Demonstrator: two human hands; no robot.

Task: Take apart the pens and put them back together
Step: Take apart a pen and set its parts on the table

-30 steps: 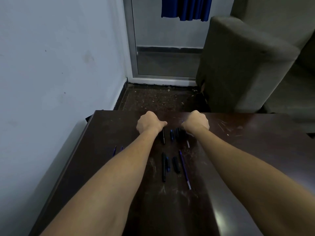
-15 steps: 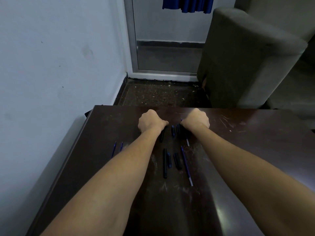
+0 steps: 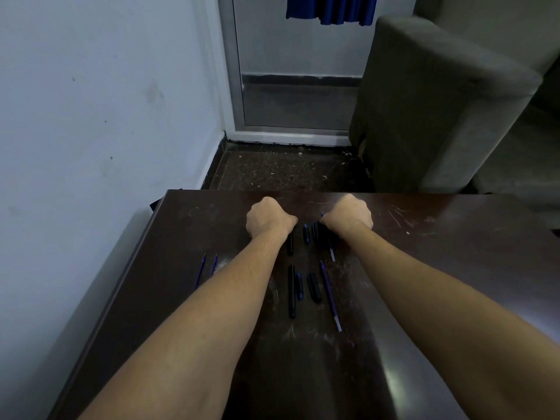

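Curling inward, the fingers of both hands are closed into loose fists near the far edge of the dark tabletop (image 3: 454,237). The left hand (image 3: 268,218) rests knuckles-up; what it grips, if anything, cannot be told. The right hand (image 3: 348,215) shows a thin blue tip poking out at its inner side, so it seems closed on a pen part. Between the wrists lie a black barrel (image 3: 290,243) and a small blue piece (image 3: 306,234). Nearer the person lie a long black barrel (image 3: 291,291), a blue cap (image 3: 299,285), a black cap (image 3: 314,287) and a blue refill (image 3: 331,295), side by side. Two more blue refills (image 3: 200,269) lie well apart to the left, beside the left forearm.
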